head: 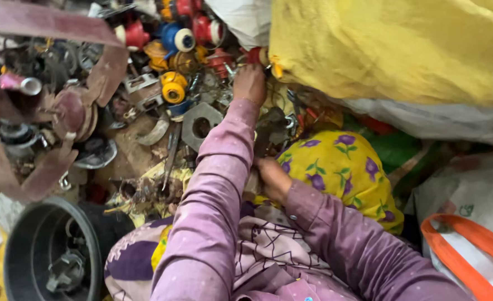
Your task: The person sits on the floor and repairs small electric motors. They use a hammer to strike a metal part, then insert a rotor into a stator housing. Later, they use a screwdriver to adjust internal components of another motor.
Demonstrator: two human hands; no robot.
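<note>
- Scrap heap risk: your left hand (250, 83) reaches far forward into loose metal parts, fingers buried, so I cannot tell if it grips anything or just rummages.
- Sharp edges sit all round that hand; the grey square plate with a hole (200, 124) lies just below-left of it and could nick your wrist or sleeve.
- Yellow plastic fittings (173, 89) and red ones (204, 29) lie left of and beyond the hand; a tug could set the pile sliding.
- Yellow sack (391, 47) hangs just right of the left hand, touching or nearly; it may sag onto the arm.
- Your right hand (274, 179) is close to your lap, curled on a small dark piece I can't identify, against the yellow flowered cloth (341, 167).
- Surface: floor-level clutter, no table; rusty strap (90, 83) far left.
- Room: cramped; black tub (20, 245) below-left, white bag with orange handles (469, 234) right.
</note>
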